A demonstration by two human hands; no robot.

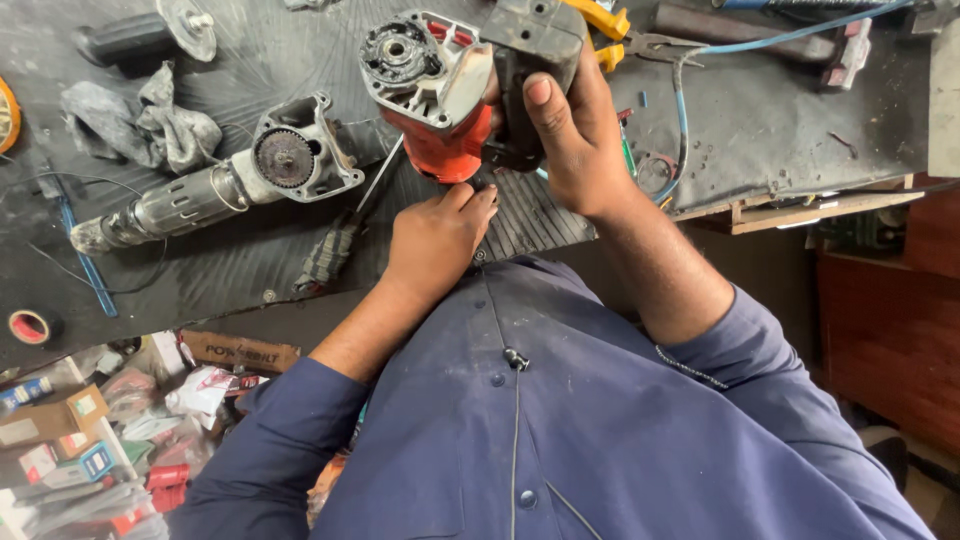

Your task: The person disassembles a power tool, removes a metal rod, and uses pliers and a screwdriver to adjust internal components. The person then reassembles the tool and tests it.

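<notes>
On the left of the dark rubber-matted workbench (240,250) lie a crumpled grey rag (150,125) and a roll of red tape (30,326). Beside them rests a metal gear assembly (230,180) — a grey shaft ending in an open housing with a round toothed gear showing. A screwdriver (345,230) with a dark striped handle lies just right of it.

The left hand (435,235) is nearly closed, its fingertips pressed up against the underside of a red power tool body (445,95); whether it pinches anything there cannot be told. The tool is held above the bench's near edge, its open end showing a black round bearing seat and grey casing. The right hand (575,130) is wrapped firmly around the tool's black handle, thumb up along it.

Further right — yellow-handled pliers (615,30) and a blue cable (760,40).
</notes>
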